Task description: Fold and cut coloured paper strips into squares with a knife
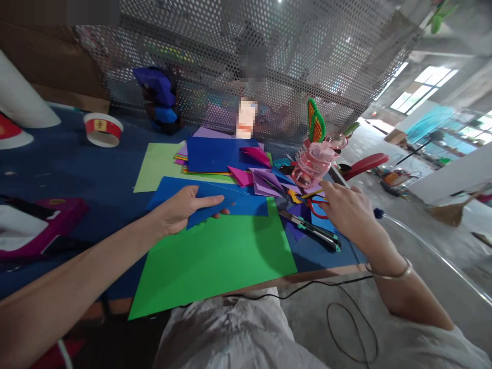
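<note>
My left hand point(192, 207) pinches a folded piece of blue paper point(202, 215) between thumb and fingers, above a larger blue sheet point(246, 202). Under these lies a big green sheet point(219, 261), reaching the table's front edge. To the right, my right hand point(348, 210) has its fingers curled at the red handle of a pair of scissors point(314, 209); the fingertips are partly hidden. Just below that hand lies a utility knife point(313, 231) with its blade end pointing left. Beside it are purple paper scraps point(295, 218).
A stack of coloured paper topped by dark blue point(215, 154) lies behind, with pink folded pieces point(242, 177). A pink bottle point(313, 161) stands by the right edge. At left are a paper bowl point(103, 129) and a magenta device point(57, 220). A perforated metal panel point(200, 46) rises behind.
</note>
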Available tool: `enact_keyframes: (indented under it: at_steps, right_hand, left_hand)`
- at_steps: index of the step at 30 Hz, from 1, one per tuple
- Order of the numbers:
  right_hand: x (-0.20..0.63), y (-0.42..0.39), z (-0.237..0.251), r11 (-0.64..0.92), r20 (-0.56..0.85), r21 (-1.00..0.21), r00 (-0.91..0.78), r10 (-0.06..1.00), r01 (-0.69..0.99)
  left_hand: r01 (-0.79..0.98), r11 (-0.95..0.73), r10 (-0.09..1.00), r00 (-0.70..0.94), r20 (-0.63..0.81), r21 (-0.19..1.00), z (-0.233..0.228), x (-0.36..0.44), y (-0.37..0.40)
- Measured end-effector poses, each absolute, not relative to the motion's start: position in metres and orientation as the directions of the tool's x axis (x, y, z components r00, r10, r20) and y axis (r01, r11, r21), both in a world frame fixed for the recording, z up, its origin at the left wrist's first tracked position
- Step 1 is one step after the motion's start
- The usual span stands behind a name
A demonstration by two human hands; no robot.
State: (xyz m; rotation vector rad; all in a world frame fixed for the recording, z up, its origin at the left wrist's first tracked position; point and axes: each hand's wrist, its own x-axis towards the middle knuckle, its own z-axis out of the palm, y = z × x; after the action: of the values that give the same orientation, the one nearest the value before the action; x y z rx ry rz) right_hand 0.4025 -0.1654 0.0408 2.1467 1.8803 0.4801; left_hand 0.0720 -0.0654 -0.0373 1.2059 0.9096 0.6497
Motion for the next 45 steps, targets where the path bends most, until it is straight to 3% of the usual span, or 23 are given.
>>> enact_keyframes:
  at_steps: [3,6,10,13,15,19,29,38,45]
  right_hand:
    - [0.413,-0.184,0.041,-0.090,0.237,0.297,0.018,0.971,0.951]
    - [0.408,-0.185,0.031,0.070,0.316,-0.084,-0.040,0.948,0.994]
    - [0.370,-0.171,0.002,0.207,0.118,-0.649,-0.172,0.978,0.732]
    - [0.342,-0.158,-0.020,0.158,0.002,-0.886,-0.338,0.941,0.435]
    - [0.332,-0.148,-0.030,0.142,0.013,-0.919,-0.332,0.943,0.368]
    - [0.331,-0.132,-0.039,0.174,0.055,-0.897,-0.288,0.956,0.406]
    - [0.341,-0.141,-0.034,0.285,-0.027,-0.760,-0.468,0.884,0.584]
    - [0.339,-0.140,-0.034,0.236,-0.095,-0.821,-0.531,0.842,0.521]
    - [0.340,-0.140,-0.038,0.247,-0.069,-0.840,-0.546,0.835,0.483]
  left_hand:
    - [0.046,0.254,0.834,0.496,-0.243,0.966,-0.034,0.072,-0.067]
    - [0.031,0.241,0.845,0.485,-0.225,0.970,-0.031,0.073,-0.069]
    - [0.030,0.209,0.847,0.495,-0.196,0.978,-0.030,0.070,-0.069]
    - [0.039,0.186,0.829,0.530,-0.178,0.982,-0.028,0.064,-0.068]
    - [0.036,0.170,0.823,0.544,-0.162,0.985,-0.027,0.059,-0.066]
    - [0.029,0.136,0.819,0.560,-0.129,0.990,-0.026,0.052,-0.061]
    - [0.060,0.100,0.729,0.675,-0.114,0.993,-0.036,0.046,-0.045]
    - [0.110,0.104,0.681,0.716,-0.151,0.989,-0.032,0.046,-0.049]
    - [0.113,0.105,0.679,0.718,-0.154,0.988,-0.032,0.050,-0.050]
